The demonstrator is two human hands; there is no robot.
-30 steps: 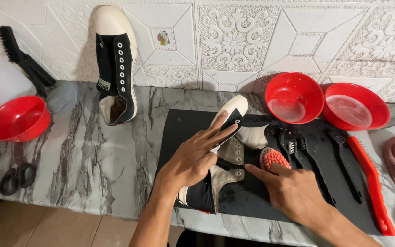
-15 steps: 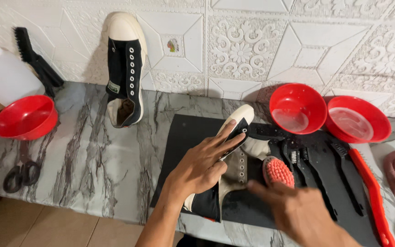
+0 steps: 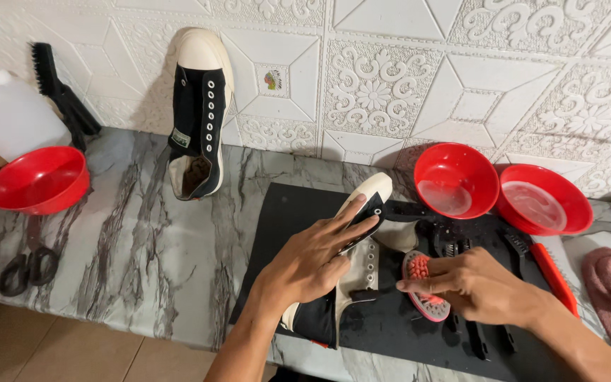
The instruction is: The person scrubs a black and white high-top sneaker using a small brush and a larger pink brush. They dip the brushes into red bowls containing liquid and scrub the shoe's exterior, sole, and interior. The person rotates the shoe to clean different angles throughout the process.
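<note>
The black high-top shoe [image 3: 351,262], long axis running one to seven o'clock, is being pinned flat under the open left hand [image 3: 312,258], while at its three o'clock the red oval brush [image 3: 424,293] is being gripped by the right hand [image 3: 482,286].

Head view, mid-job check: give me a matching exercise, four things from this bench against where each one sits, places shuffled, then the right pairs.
Things:
1. black high-top canvas shoe without laces
2. black-handled scissors
3. round red and white scrub brush
4. white plastic jug

Places:
A. far left, by the wall behind a red bowl
B. on the black mat, under the right hand
C. propped toe-up against the white wall
D. flat on the marble counter, near its front left edge

Pairs: 1-C, 2-D, 3-B, 4-A
</note>
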